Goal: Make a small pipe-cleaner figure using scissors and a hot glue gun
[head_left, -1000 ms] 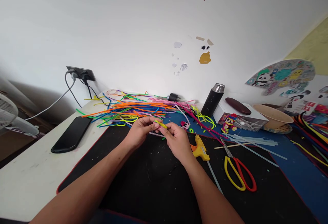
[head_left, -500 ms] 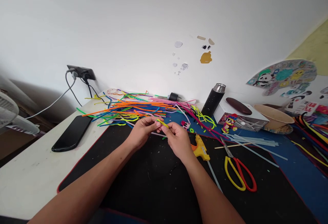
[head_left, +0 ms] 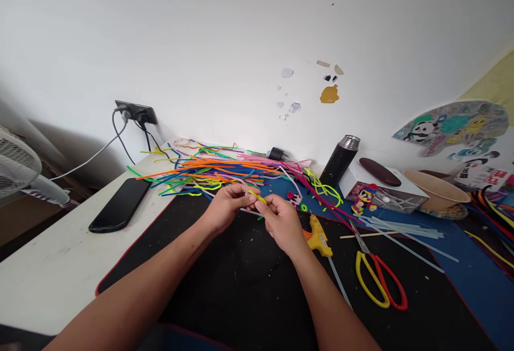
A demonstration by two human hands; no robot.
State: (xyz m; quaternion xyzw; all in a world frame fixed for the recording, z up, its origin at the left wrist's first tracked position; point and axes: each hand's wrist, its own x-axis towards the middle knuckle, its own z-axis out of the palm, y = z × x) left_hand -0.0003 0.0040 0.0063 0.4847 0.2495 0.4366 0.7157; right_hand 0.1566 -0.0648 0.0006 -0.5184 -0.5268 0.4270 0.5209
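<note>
My left hand (head_left: 225, 206) and my right hand (head_left: 284, 221) meet above the far part of the black mat (head_left: 225, 287). Both pinch a small yellow piece (head_left: 257, 196), whose shape is partly hidden by the fingers. Behind them lies a heap of coloured pipe cleaners (head_left: 217, 166). Close to my right hand, a yellow glue gun (head_left: 319, 237) rests on the mat. Scissors (head_left: 375, 276) with one yellow and one red handle lie farther right.
A black phone (head_left: 120, 205) lies at the left. Toward the back right stand a black flask (head_left: 340, 161), a white box (head_left: 407, 193), a small colourful figure (head_left: 364, 199) and a bowl (head_left: 437, 186). Translucent glue sticks (head_left: 405, 228) are spread before the box. A fan (head_left: 18, 161) is at the left edge.
The view has shifted slightly, so the background sits a little farther right. Both hands keep their pinch on the yellow piece, with only slight finger movement.
</note>
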